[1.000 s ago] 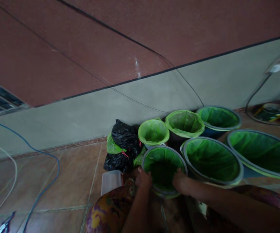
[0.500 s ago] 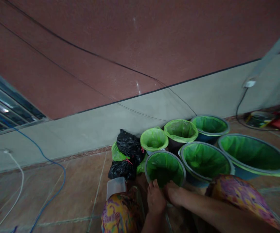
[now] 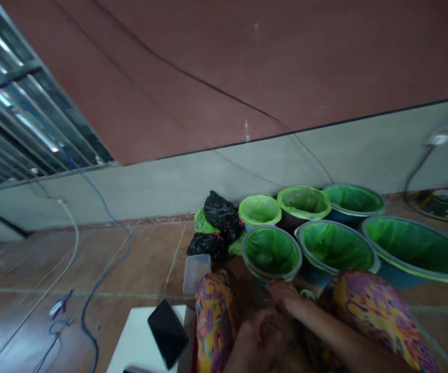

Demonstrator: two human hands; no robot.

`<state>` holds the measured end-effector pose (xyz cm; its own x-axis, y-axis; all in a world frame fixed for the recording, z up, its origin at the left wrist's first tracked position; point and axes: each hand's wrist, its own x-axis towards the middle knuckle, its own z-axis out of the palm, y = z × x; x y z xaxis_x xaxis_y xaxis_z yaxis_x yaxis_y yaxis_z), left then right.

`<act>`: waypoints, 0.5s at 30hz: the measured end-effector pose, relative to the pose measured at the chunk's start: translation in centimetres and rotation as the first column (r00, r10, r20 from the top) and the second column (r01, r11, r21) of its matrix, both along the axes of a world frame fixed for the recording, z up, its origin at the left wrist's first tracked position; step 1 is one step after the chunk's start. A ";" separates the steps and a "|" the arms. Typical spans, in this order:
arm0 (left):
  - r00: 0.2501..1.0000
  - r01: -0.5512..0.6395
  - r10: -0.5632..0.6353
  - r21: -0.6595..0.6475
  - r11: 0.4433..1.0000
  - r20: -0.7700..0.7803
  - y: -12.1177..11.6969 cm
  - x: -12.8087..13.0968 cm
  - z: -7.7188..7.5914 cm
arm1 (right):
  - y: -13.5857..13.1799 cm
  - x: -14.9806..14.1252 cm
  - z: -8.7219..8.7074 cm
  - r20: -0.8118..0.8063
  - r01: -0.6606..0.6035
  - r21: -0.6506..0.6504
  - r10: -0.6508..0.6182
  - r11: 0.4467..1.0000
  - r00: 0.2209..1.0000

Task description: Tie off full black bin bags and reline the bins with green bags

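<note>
My right hand (image 3: 283,293) is at the near outer side of a small bucket (image 3: 272,254) with a green bag liner and grey rim. Its fingertips are hard to make out, and I cannot tell whether they grip the bucket. Lower down, between my knees, is my left hand (image 3: 261,331), smeared by motion and apart from the bucket. Nothing can be made out in it. Beside this bucket on the right stands another lined bucket (image 3: 336,248), and behind it a smaller lined bin (image 3: 260,210).
More lined bins (image 3: 304,202) stand along the wall to the right. Tied black bags (image 3: 222,215) and a clear plastic box (image 3: 196,274) lie left of the buckets. A phone (image 3: 167,331) rests on a white box (image 3: 136,331). A blue hose (image 3: 107,272) crosses the floor.
My left hand has drawn back from the small bucket's rim toward my body. My right hand stays close to the bucket. The view has turned left, bringing the phone into sight.
</note>
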<state>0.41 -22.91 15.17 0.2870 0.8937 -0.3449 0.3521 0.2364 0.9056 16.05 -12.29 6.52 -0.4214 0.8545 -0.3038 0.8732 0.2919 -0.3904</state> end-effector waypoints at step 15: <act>0.495 -0.724 0.790 -0.331 0.606 0.363 -11.7 -8.8 -0.5 | -5.7 -9.5 10.4 -0.349 0.025 0.399 0.127 0.917 0.928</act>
<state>-8.36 -34.59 14.64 -0.3392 0.8019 -0.4919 -0.4323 0.3315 0.8386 6.57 -18.01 16.97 -0.4824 0.8451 0.2302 0.6733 0.5259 -0.5197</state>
